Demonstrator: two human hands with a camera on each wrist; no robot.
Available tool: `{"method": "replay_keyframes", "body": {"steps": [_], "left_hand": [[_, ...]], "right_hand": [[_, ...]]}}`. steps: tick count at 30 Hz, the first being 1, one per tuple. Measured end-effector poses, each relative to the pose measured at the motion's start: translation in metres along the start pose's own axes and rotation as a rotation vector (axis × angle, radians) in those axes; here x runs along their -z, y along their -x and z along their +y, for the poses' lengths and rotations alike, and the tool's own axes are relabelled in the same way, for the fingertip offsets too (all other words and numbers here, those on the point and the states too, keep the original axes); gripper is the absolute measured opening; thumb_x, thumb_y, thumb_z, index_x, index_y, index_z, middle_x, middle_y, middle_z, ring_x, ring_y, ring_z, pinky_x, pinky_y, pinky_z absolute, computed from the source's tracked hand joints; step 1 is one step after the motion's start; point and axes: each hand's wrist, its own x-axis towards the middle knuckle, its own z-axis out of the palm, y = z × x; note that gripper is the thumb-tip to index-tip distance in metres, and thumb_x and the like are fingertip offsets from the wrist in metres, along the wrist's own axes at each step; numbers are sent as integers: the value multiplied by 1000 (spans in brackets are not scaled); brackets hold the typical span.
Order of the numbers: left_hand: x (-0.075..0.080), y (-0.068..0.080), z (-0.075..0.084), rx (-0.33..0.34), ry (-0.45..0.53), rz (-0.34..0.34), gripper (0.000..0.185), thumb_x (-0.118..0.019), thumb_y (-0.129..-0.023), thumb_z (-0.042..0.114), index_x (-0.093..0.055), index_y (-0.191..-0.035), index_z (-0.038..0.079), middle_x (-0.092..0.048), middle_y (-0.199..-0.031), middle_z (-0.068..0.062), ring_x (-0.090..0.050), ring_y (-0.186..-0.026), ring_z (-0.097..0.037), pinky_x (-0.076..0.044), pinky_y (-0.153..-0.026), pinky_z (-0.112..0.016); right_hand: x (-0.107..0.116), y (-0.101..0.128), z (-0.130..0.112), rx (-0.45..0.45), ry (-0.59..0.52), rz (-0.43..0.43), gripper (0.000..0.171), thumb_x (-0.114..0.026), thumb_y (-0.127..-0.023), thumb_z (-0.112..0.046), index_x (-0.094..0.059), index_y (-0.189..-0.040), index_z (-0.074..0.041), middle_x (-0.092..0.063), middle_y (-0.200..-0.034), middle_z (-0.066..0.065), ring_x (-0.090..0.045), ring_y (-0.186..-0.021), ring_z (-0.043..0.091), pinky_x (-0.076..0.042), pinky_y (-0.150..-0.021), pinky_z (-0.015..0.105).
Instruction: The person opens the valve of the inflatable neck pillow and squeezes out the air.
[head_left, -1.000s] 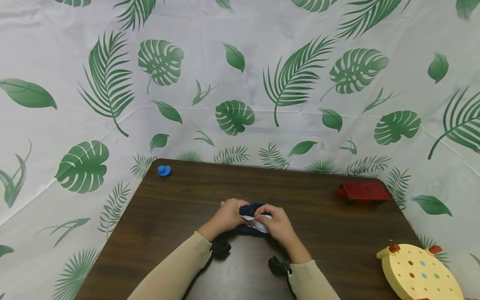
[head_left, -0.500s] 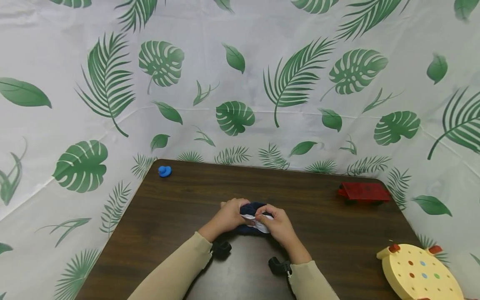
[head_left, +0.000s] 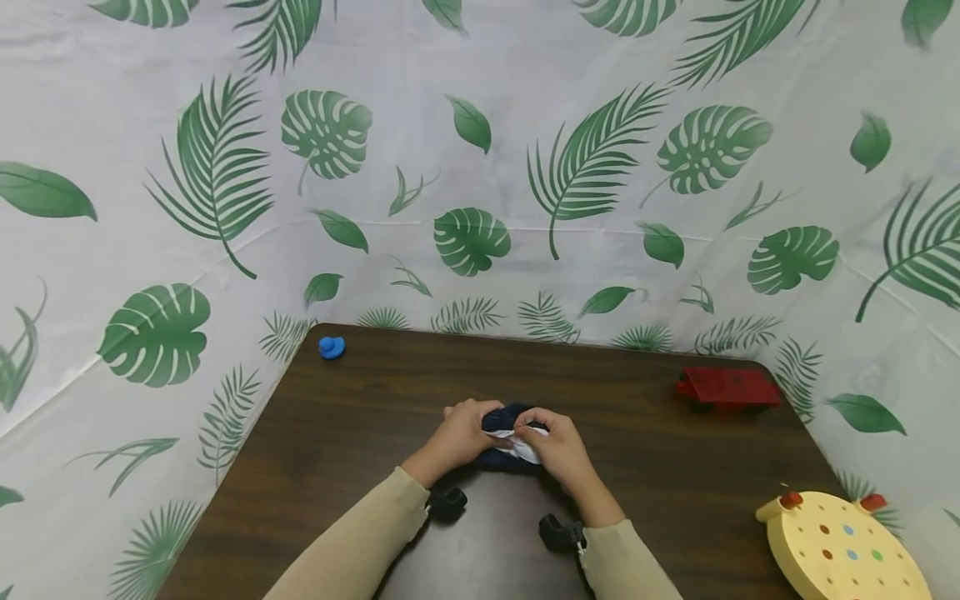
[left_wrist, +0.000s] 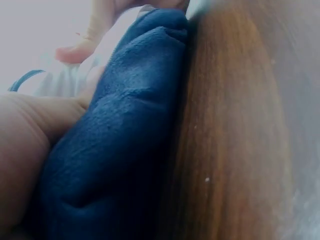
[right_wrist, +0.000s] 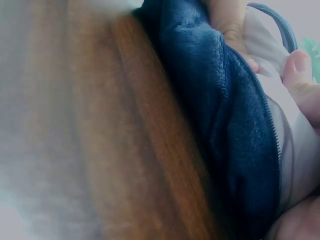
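A navy plush zippered pouch (head_left: 510, 462) lies on the table in the head view, its mouth spread and white inner fabric (head_left: 527, 451) showing. My left hand (head_left: 459, 435) grips its left side, thumb in the opening and fingers behind. On the other side, my right hand (head_left: 561, 448) pinches at the white fabric and far edge with thumb and forefinger. The left wrist view shows the soft navy side (left_wrist: 135, 100) resting along the wood, with the left thumb (left_wrist: 60, 112) over the edge. Metal zipper teeth (right_wrist: 270, 122) run along the near lip in the right wrist view.
A blue rubber duck (head_left: 332, 347) sits at the table's far left corner. On the far right stands a red toy wagon (head_left: 731, 387). A round yellow pegboard toy (head_left: 840, 546) is at the right edge. Leaf-print cloth (head_left: 390, 125) hangs behind the dark wooden table (head_left: 360, 392).
The head view has tilted up slightly, so the scene sits a little lower in it. Both hands keep nearly the same hold on the pouch.
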Motion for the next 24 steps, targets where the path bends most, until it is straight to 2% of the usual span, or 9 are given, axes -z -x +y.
{"method": "replay_keyframes", "body": {"steps": [5,14,24], "left_hand": [[-3,-1,1,-8,-7,2,30,-96,-81,39,-77,-101,27,-81,-93,11,-69,-88,-14,-29,-82,-40],[-2,-1,0,3,26,8,29,-96,-82,38,-76,-98,27,-80,-92,11,-68,-87,-12,-29,-84,-42],[-11,-14,2,30,-17,76,31,-96,-82,38,-77,-104,26,-81,-97,9,-70,-87,-13,-29,-81,-42]], "right_hand": [[0,-1,3,-16,-29,-6,11,-85,-95,-19,-80,-96,-9,-78,-106,8,-66,-96,16,-51,-80,23],[-1,-4,2,-36,-18,4,5,-83,-97,-15,-81,-98,-11,-79,-106,3,-67,-99,15,-52,-83,23],[2,-16,9,-68,-26,62,6,-83,-98,-18,-82,-100,-12,-78,-109,6,-65,-100,20,-52,-80,24]]}}
